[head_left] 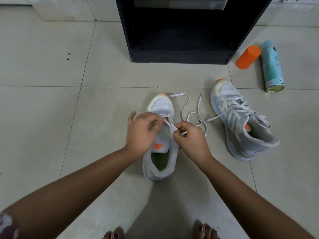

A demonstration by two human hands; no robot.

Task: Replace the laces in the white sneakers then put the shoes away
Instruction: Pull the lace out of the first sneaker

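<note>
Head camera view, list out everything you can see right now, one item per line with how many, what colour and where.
middle sneaker: one, white with orange trim, on the floor under both hands
right sneaker: one, white-grey, laced, tilted, further right
loose lace: one, white, trailing between the sneakers
cabinet: one, black, open front, top centre
bottle: one, orange, lying right of the cabinet
spray can: one, teal, lying beside the bottle
floor: beige tiles
left hand: pinches the loose lace over the middle sneaker
right hand: pinches the loose lace too
feet: two, bare, bottom edge
</note>
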